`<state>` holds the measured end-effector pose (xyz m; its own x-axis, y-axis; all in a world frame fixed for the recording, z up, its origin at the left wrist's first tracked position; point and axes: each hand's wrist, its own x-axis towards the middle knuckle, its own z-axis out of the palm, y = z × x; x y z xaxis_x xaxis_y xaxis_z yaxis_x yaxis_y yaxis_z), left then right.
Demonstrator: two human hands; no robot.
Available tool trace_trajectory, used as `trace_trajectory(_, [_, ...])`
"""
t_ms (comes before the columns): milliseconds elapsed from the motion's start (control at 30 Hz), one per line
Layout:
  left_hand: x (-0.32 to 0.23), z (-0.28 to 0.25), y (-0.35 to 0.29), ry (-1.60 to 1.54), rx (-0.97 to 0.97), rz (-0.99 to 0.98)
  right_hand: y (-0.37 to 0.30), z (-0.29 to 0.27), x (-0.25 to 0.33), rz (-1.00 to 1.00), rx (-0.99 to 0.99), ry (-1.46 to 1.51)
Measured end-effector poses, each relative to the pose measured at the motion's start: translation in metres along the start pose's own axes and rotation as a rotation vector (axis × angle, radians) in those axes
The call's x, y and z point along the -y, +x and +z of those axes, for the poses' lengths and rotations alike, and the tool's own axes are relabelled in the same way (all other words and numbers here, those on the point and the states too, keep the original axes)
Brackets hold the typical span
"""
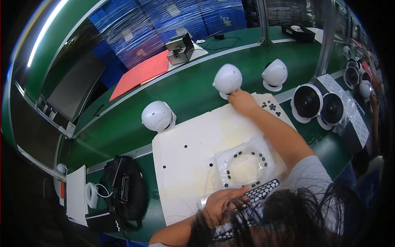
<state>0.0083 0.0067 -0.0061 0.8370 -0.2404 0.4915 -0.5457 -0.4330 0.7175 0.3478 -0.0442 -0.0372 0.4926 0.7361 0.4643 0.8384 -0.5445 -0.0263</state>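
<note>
My right hand (243, 102) reaches to the far edge of the white board. Its fingers are closed on the base of a white, egg-shaped desk fan (228, 79), which stands upright with its vented back showing. Low in the view, my left hand (223, 202) lies against a sheet of black pads (263, 192) with a white honeycomb pattern and seems to grip its edge; loose hair partly hides hand and sheet. Between my hands, a clear-wrapped white foam ring (247, 164) carries several black round pads. More black dots are on the white board (185, 181).
Similar fans stand at left (158, 116) and right (275, 75). Two black-grilled fans (307, 101) are beside a dotted box. A black bag (125, 189) and papers (77, 197) lie left. A metal box (180, 49) and red sheet (140, 76) occupy the shelf.
</note>
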Motion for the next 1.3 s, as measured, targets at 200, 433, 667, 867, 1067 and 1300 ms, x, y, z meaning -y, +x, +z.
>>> trace_trajectory(200, [0.016, -0.004, -0.008, -0.080, 0.138, -0.036, -0.013, -0.008, -0.057, 0.524, 0.077, -0.071])
trace_trajectory(433, [0.002, 0.000, 0.000, -0.042, 0.010, 0.002, -0.053, -0.045, -0.089, 0.789, -0.197, -0.312])
trace_trajectory(667, [-0.003, 0.002, 0.000, 0.014, -0.015, 0.133, -0.091, -0.161, 0.012, 0.556, -0.349, 0.707])
trace_trajectory(867, [-0.004, 0.003, -0.005, 0.074, 0.043, 0.108, -0.135, -0.177, 0.082, 0.563, 0.008, 1.563])
trace_trajectory(1067, [-0.019, 0.006, 0.001, 0.085, -0.057, 0.078, -0.146, -0.179, 0.095, 0.617, 0.307, 1.483])
trace_trajectory(1300, [-0.022, 0.005, 0.003, 0.096, -0.138, 0.046, -0.159, -0.206, 0.123, -0.374, -0.005, 0.768])
